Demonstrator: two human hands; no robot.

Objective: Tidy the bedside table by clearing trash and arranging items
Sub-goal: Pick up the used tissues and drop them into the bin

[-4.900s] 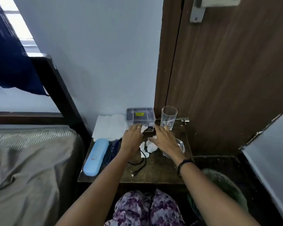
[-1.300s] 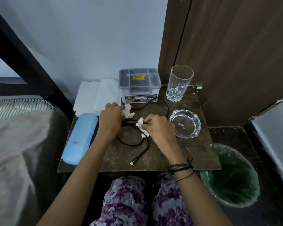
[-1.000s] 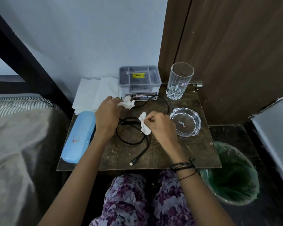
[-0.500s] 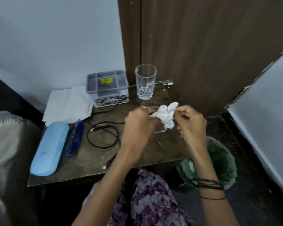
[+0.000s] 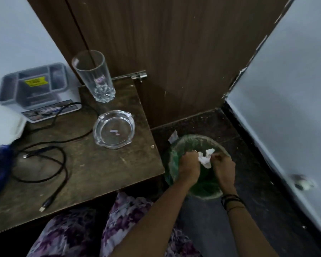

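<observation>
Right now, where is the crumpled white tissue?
The crumpled tissue is pinched between the left hand and right hand, right over the green-lined trash bin on the floor, just right of the bedside table.

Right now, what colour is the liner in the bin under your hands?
Green, a translucent plastic liner in the bin on the floor, seen in the head view.

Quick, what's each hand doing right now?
Left hand: closed, holding the crumpled tissue over the green-lined bin.
Right hand: closed, pinching the same tissue.
</observation>
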